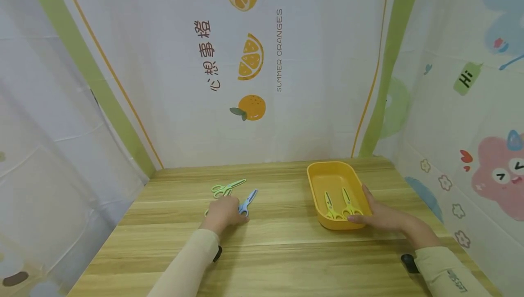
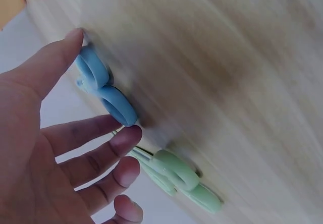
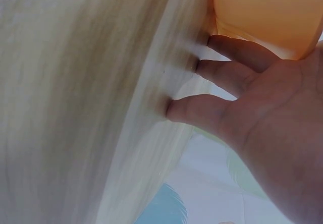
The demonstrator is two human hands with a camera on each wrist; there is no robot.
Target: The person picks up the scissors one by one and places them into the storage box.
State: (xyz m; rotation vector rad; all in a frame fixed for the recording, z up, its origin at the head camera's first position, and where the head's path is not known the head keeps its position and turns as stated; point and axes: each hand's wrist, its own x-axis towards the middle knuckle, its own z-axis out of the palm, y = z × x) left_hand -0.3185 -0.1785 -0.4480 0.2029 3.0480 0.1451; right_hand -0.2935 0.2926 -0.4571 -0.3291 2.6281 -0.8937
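Blue scissors [image 1: 249,200] lie on the table with their blades pointing away. My left hand [image 1: 223,213] pinches their handles between thumb and forefinger, its other fingers loosely bent in the left wrist view. Light green scissors [image 2: 176,169] lie close by, past the fingertips. Part of another pale green loop shows beside the left hand in the head view. My right hand [image 1: 386,216] holds the near right corner of a yellow box [image 1: 333,225], thumb over the rim and fingers along the outside, three fingertips down at the tabletop. Two pairs of yellow scissors [image 1: 347,199] lie inside the box.
The wood-grain table [image 1: 278,260] reaches back to a white curtain [image 1: 311,83] printed with oranges. More printed cloth [image 1: 442,119] hangs along the right side, and white cloth [image 1: 61,151] hangs on the left.
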